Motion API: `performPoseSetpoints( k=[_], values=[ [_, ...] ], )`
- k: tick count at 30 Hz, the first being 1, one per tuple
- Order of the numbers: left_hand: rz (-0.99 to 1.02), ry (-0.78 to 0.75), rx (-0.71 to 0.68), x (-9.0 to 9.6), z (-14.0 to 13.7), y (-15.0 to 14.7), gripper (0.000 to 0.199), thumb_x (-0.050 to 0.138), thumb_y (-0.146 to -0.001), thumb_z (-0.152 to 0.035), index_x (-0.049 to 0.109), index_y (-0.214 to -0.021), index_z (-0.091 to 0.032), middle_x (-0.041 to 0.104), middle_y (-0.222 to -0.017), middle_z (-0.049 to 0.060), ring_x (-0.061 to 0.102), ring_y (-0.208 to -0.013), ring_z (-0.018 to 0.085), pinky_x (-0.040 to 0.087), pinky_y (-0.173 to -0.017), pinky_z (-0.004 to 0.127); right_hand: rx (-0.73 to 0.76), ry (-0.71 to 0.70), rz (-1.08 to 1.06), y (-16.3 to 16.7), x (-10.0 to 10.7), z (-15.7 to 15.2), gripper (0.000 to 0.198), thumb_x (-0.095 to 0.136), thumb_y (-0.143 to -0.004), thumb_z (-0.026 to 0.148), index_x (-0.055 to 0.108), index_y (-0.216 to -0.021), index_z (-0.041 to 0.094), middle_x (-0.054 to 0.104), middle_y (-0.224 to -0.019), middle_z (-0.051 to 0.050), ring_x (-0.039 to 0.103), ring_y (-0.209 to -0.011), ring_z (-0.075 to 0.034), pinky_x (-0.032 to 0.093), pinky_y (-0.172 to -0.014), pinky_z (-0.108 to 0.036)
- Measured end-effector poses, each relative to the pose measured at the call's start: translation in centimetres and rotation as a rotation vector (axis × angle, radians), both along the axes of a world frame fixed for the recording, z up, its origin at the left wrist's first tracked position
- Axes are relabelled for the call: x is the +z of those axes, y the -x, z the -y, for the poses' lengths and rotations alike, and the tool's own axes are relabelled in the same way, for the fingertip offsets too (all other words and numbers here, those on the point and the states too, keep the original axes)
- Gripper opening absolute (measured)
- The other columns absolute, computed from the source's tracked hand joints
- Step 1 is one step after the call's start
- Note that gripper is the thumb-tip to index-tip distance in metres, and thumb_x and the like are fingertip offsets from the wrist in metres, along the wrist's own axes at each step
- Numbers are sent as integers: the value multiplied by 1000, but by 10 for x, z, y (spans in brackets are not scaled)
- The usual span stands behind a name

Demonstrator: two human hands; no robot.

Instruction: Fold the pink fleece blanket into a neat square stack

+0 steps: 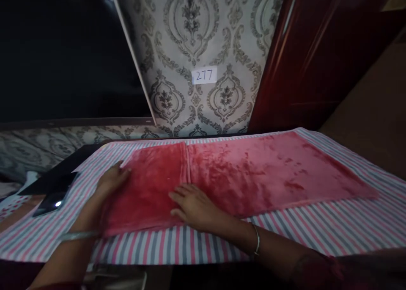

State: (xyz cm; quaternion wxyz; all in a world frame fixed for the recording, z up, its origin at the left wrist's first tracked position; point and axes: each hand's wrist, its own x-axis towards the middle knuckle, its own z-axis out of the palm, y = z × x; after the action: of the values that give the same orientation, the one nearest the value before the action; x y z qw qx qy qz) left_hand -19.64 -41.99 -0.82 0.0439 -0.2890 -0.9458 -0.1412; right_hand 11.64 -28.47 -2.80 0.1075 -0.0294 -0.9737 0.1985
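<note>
A red plush towel (253, 167) lies flat across a striped cloth, its left part folded over so that the edge runs near the middle. My left hand (112, 178) rests at the left edge of the folded part, fingers stretched and slightly blurred. On the fold's edge lies my right hand (195, 207), palm down with its fingers spread on the plush. Neither hand grips the fabric as far as I can see.
The striped cloth (323, 226) covers the table. At its left sits a dark, shiny flat object (55, 197). Behind are a large black screen (69, 57), patterned wallpaper with a paper label (204, 75) reading 277, and a dark red wooden panel (304, 61).
</note>
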Motion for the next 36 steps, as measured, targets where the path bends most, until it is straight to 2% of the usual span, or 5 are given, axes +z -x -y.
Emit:
performPoseSetpoints(
  k=[3, 6, 11, 18, 36],
  values=[
    [-27, 71, -261, 10, -42, -6, 68, 50, -90, -42, 48, -148, -7, 55, -149, 18, 50, -140, 29, 41, -114, 37, -28, -4, -17, 11, -1, -9, 64, 55, -100, 51, 42, -155, 22, 33, -165, -12, 21, -155, -31, 21, -124, -53],
    [-23, 181, -431, 10, -92, -25, 61, 48, -94, -43, 49, -149, -16, 50, -155, 13, 40, -147, 27, 31, -121, 41, 13, 1, 61, 16, -20, -13, 71, 54, -97, 59, 38, -158, 25, 20, -170, -9, 8, -157, -31, 10, -125, -59],
    [-34, 257, -423, -15, -146, -53, 60, 36, -101, -47, 41, -155, -21, 38, -163, 15, 31, -151, 32, 20, -122, 60, -13, 64, 129, 7, -46, -14, 68, 45, -101, 58, 36, -159, 24, 17, -170, -7, 7, -158, -28, 8, -126, -56],
    [-67, 262, -395, -48, -153, -63, 61, 33, -102, -47, 34, -159, -24, 26, -168, 11, 21, -155, 32, 16, -121, 65, -4, 111, 148, 4, -45, -12, 68, 44, -101, 56, 34, -160, 24, 15, -170, -6, 4, -158, -27, 4, -126, -55],
    [19, 283, -633, -29, -174, -71, 65, 35, -101, -49, 26, -161, -25, 18, -170, 8, 17, -157, 27, 14, -124, 58, 95, 117, 132, -11, -37, -23, 67, 45, -101, 59, 32, -160, 31, 14, -171, -7, 7, -158, -26, 3, -125, -56]
  ],
)
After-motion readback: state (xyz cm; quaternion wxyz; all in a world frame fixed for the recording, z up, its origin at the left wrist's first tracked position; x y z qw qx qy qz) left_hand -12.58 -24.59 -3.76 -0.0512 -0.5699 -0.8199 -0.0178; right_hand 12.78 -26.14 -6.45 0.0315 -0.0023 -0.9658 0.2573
